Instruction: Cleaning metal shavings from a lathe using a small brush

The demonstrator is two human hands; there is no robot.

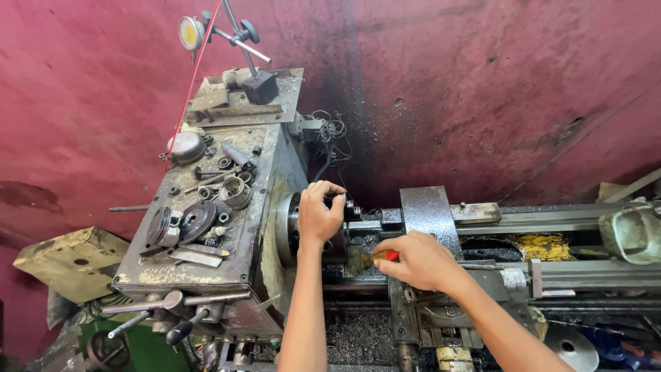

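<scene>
My left hand is curled over the top of the lathe's round chuck, fingers wrapped on its rim. Just to the right and lower, my right hand is closed around a small tool with a red handle, whose brownish tip points left toward the chuck. The workpiece in the chuck is hidden behind my hands. Both forearms come up from the bottom edge of the view.
The grimy headstock at left carries loose rings, discs and a metal cup on its top. A dial gauge on a stand sits above. The carriage and bed rails run right. Levers stick out below. A red wall stands behind.
</scene>
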